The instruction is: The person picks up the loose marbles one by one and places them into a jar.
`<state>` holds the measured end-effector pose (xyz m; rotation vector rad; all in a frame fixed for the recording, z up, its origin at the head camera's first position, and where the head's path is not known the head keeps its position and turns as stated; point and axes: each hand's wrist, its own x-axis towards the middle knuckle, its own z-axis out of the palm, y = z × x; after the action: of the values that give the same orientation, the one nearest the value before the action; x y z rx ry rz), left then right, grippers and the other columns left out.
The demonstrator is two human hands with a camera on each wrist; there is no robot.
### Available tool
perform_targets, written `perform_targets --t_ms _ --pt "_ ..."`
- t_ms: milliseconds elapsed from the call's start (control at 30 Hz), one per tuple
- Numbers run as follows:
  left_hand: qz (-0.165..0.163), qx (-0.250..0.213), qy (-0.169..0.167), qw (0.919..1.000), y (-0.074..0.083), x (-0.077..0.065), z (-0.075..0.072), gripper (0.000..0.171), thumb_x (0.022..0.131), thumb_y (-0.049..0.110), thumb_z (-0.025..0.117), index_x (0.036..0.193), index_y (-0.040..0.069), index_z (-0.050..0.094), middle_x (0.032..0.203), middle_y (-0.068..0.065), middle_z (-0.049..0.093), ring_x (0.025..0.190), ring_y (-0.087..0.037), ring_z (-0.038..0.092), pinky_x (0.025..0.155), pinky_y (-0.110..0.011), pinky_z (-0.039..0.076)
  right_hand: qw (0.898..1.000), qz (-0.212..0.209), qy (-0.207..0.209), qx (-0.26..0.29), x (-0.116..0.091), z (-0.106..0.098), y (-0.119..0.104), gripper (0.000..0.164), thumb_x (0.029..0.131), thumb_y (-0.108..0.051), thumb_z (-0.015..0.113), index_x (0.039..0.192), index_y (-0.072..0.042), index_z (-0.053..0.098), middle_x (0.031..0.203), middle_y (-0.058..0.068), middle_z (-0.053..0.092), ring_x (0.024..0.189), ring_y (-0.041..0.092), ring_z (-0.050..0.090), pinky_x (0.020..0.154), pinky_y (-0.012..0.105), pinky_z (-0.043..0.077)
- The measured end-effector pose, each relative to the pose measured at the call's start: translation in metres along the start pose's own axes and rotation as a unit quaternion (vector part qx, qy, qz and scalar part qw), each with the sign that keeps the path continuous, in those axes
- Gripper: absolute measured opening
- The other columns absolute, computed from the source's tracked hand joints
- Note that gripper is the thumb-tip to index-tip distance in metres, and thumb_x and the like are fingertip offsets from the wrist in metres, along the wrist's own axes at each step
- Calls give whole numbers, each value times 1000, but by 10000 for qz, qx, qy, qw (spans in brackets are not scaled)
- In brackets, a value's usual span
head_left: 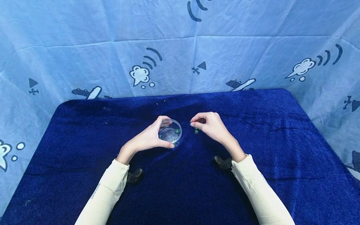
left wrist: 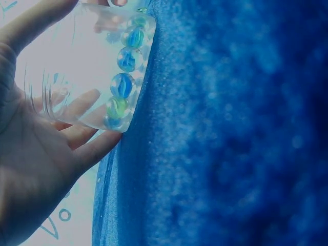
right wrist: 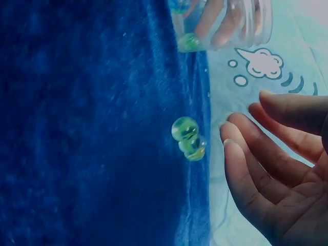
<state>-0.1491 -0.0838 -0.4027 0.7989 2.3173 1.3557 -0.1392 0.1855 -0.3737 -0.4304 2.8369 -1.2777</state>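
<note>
My left hand (head_left: 149,136) grips a clear plastic jar (head_left: 181,130), thumb on the near side and fingers round the far side. Blue and green glass marbles (left wrist: 123,85) lie along the bottom of this jar in the left wrist view. To its right, my right hand (head_left: 212,125) hovers over a few green marbles (head_left: 196,131) on the cloth. In the right wrist view those loose marbles (right wrist: 185,129) sit close together, apart from the fingertips. The thumb and bent fingers of that hand have a gap between them, with nothing seen held.
Dark blue velvety cloth (head_left: 180,187) covers the table. A light blue printed curtain (head_left: 168,28) hangs behind and at both sides. Black wrist devices (head_left: 135,175) project inward by the sleeves.
</note>
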Motion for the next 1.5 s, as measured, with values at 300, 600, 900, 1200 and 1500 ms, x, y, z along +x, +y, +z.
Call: perform_targets --t_ms 300,600,900,1200,1500 --pt "-40 -66 -35 10000 1 0 0 92 76 23 93 147 5 36 151 -19 49 143 -32 45 119 -46 35 9996 150 -213 -91 1 -2 8 5 91 -6 76 93 -3 79 87 4 77 76 13 68 71 30 52" --pt "-32 -75 -24 10000 1 -1 0 92 77 22 92 147 5 35 152 -19 49 144 -32 44 119 -48 35 9978 193 -584 -257 1 -3 11 4 88 -3 75 91 -2 78 80 1 75 75 12 68 72 32 52" --pt "-64 -26 -19 10000 2 -1 0 92 76 22 93 147 7 36 151 -17 49 143 -30 45 119 -46 35 9945 37 -853 -601 2 -2 13 9 83 2 80 87 -4 77 78 -1 75 76 13 70 72 33 54" --pt "30 18 7 10000 2 0 -1 91 77 23 92 146 6 36 150 -18 49 143 -32 45 118 -47 35 9906 -130 -1026 -895 3 -2 13 10 82 2 81 84 -5 75 77 0 73 73 13 68 70 35 55" --pt "-17 -12 -19 10000 3 -1 -1 92 77 23 92 147 5 36 151 -18 49 143 -32 45 119 -47 35 9953 -458 -555 -656 1 -2 10 5 82 -1 78 84 -5 77 79 -1 72 72 12 66 68 32 53"
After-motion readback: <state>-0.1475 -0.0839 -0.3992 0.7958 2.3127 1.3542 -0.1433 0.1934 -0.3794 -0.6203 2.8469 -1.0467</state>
